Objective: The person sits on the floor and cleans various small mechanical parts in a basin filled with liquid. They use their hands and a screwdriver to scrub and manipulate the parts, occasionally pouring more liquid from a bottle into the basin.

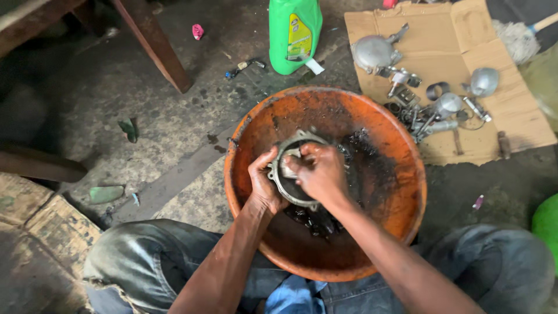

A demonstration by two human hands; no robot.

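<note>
A round grey metal ring-shaped engine part [290, 145] is held over a large orange basin [401, 192] that sits on the ground between my knees. My left hand [263, 181] grips the part's left rim. My right hand [318, 171] is closed over its middle, pressing a small pale piece, perhaps a rag or brush, against it. Dark oily liquid and grime lie in the bottom of the basin [317, 221]. My fingers hide the centre of the part.
A sheet of cardboard [511, 116] at the upper right carries several grey metal engine parts [375, 53]. A green plastic bottle [293, 35] stands behind the basin. Wooden table legs [154, 43] rise at the upper left. A green object [546, 224] shows at the right edge.
</note>
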